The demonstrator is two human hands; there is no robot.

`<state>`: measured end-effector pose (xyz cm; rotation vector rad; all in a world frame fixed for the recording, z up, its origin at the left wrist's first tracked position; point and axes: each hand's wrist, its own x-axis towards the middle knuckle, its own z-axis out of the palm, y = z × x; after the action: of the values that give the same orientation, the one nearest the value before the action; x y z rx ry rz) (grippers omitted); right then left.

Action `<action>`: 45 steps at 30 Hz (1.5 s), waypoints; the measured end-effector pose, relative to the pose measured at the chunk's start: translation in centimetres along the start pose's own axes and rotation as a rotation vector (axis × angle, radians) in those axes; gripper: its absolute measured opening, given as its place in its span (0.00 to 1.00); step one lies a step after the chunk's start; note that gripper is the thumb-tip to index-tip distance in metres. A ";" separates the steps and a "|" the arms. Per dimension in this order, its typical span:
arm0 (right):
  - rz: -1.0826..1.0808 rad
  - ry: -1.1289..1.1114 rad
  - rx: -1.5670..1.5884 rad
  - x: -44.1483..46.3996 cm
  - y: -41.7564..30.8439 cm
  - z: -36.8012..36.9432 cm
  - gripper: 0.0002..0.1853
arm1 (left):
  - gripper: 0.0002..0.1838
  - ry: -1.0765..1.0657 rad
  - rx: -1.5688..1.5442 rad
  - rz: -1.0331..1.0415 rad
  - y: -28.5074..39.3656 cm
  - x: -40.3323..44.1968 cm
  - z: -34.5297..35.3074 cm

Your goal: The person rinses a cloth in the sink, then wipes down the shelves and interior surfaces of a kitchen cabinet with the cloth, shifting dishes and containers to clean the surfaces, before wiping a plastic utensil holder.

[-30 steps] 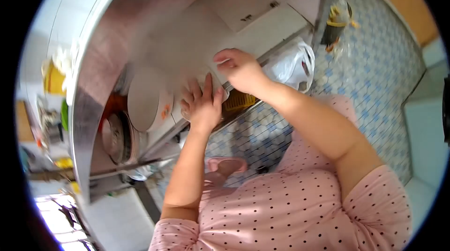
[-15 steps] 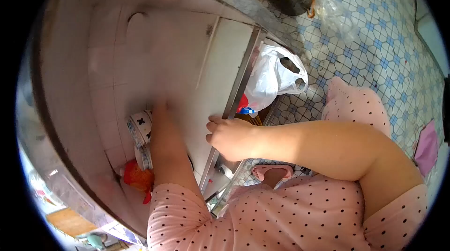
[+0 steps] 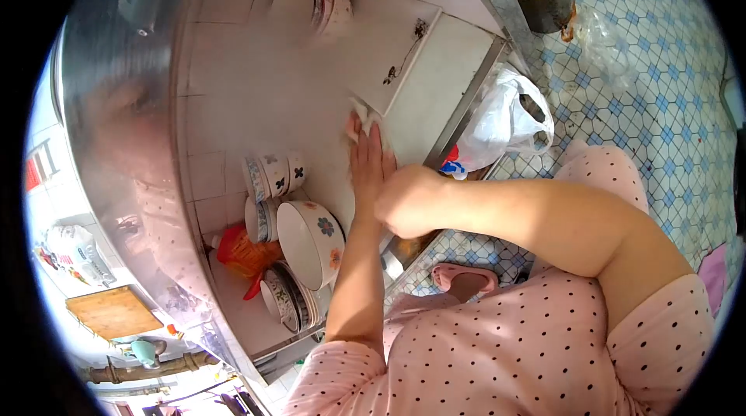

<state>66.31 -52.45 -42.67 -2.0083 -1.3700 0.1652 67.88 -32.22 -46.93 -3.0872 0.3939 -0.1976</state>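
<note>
Inside an open cabinet, my left hand (image 3: 371, 161) reaches over the pale shelf (image 3: 447, 66), its fingers stretched out on a white cloth (image 3: 360, 114). The cloth shows at the fingertips and between the fingers. My right hand (image 3: 413, 200) is closed at the metal front edge of the shelf (image 3: 465, 111), close against my left wrist; its fingertips are partly hidden. Beside my left forearm stands a large white flowered bowl (image 3: 307, 241), with stacked patterned bowls (image 3: 272, 179) behind it.
More bowls (image 3: 330, 12) stand at the shelf's far end. A red-orange bag (image 3: 247, 253) and stacked plates (image 3: 281, 299) lie at the near end. A white plastic bag (image 3: 501, 117) hangs below the edge. A dark bucket (image 3: 548, 10) with scraps stands on the tiled floor.
My view has swung left, bringing more bowls and the cabinet's shiny outside into sight. My left hand has come from deep inside toward the front edge, beside my right hand; the cloth now shows.
</note>
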 end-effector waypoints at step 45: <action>-0.033 0.516 -0.006 1.7 4.6 4.0 0.09 | 0.30 -0.108 -0.310 -0.512 -5.1 10.9 -1.7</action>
<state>68.77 -50.11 -48.02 -1.8559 -1.0669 -0.3512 79.44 -30.05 -43.72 -3.4157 -0.4176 0.0293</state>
